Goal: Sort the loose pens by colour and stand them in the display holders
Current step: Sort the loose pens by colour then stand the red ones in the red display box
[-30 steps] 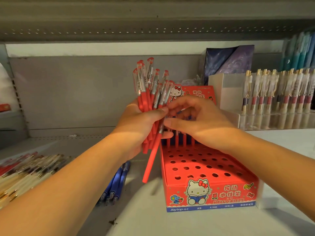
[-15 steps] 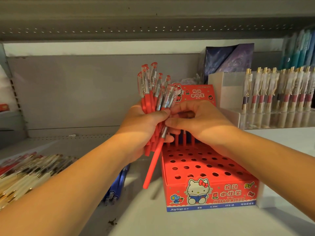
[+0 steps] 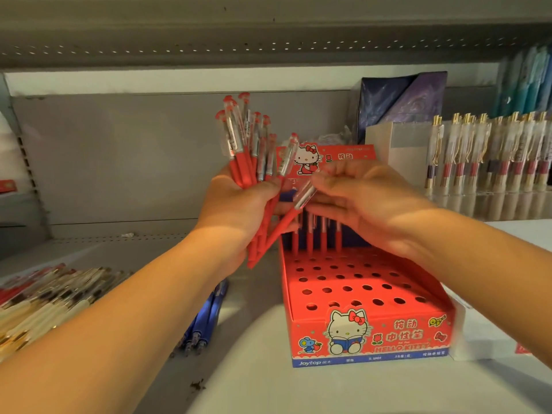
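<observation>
Over the back of the red holder (image 3: 369, 277) it was crowded: the left hand (image 3: 239, 204) gripped the pen bundle (image 3: 242, 150), and the right hand (image 3: 367, 198) pinched a single pen (image 3: 285, 224) slanting down across the gap between them. A row of standing pens (image 3: 324, 239) fenced the holder's back edge. The rows of holes nearer the front lay open from above. Blue pens (image 3: 206, 318) lay near the holder's left side, a white box (image 3: 466, 333) sat just beside its right, and the upper shelf (image 3: 268, 40) capped the headroom.
</observation>
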`<state>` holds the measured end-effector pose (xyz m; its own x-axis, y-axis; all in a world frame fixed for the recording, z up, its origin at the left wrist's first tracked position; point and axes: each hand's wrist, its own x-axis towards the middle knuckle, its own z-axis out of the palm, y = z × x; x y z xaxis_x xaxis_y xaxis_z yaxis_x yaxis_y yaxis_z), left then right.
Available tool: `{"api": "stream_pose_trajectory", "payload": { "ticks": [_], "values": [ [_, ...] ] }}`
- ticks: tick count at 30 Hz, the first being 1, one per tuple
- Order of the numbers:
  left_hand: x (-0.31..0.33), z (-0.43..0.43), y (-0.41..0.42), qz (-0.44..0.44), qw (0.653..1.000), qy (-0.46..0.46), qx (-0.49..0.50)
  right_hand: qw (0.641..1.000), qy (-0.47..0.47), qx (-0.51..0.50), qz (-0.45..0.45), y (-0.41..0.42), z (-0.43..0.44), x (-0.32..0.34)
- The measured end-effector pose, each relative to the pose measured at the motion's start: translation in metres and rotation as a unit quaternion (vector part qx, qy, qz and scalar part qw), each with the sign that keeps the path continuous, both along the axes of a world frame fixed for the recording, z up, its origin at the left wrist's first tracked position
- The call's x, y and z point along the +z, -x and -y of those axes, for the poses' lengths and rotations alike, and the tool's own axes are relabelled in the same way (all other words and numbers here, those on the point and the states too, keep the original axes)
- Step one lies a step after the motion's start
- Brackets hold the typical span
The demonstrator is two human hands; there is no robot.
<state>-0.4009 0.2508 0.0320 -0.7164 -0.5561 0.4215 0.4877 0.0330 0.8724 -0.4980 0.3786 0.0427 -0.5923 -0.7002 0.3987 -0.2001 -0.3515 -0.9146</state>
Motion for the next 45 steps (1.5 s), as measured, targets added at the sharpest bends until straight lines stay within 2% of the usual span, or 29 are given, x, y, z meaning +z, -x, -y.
{"api": "stream_pose_trajectory", "payload": {
  "ticks": [3,6,8,10,15,18,22,24,28,32,38,43,45],
  "values": [
    [-0.001,0.003,0.001,0.007,0.999,0.015,0.029,0.999,0.026,-0.043,-0.004,0.008,-0.006,0.009],
    [-0.003,0.005,0.003,0.011,0.998,0.038,0.052,0.984,0.016,-0.145,-0.106,0.017,-0.011,0.014],
    [-0.003,0.005,0.003,0.01,0.998,0.039,0.046,0.947,-0.018,-0.238,-0.215,0.025,-0.012,0.013],
    [-0.003,0.004,0.003,0.01,0.998,0.041,0.037,0.896,-0.051,-0.309,-0.315,0.031,-0.014,0.011],
    [-0.004,0.002,0.003,0.024,0.998,0.06,0.022,0.803,-0.093,-0.367,-0.461,0.036,-0.017,0.003],
    [-0.004,0.002,0.002,0.029,0.997,0.067,0.017,0.787,-0.109,-0.371,-0.481,0.037,-0.016,0.002],
    [-0.005,0.004,0.002,0.032,0.997,0.073,0.015,0.807,-0.117,-0.358,-0.454,0.035,-0.016,0.003],
    [-0.005,0.004,0.003,0.032,0.997,0.076,0.013,0.805,-0.128,-0.36,-0.454,0.036,-0.017,0.003],
    [-0.006,0.004,0.003,0.035,0.996,0.078,0.007,0.755,-0.222,-0.352,-0.507,0.033,-0.016,0.002],
    [-0.006,0.004,0.003,0.04,0.996,0.081,0.004,0.721,-0.283,-0.356,-0.523,0.028,-0.017,0.005],
    [-0.007,0.003,0.002,0.048,0.995,0.085,-0.003,0.688,-0.337,-0.379,-0.519,0.022,-0.019,0.009],
    [-0.005,0.001,0.001,0.048,0.996,0.079,-0.013,0.618,-0.445,-0.378,-0.527,0.022,-0.019,0.012],
    [-0.005,0.001,0.0,0.05,0.995,0.081,-0.017,0.62,-0.466,-0.361,-0.518,0.021,-0.019,0.011]
  ]
}}
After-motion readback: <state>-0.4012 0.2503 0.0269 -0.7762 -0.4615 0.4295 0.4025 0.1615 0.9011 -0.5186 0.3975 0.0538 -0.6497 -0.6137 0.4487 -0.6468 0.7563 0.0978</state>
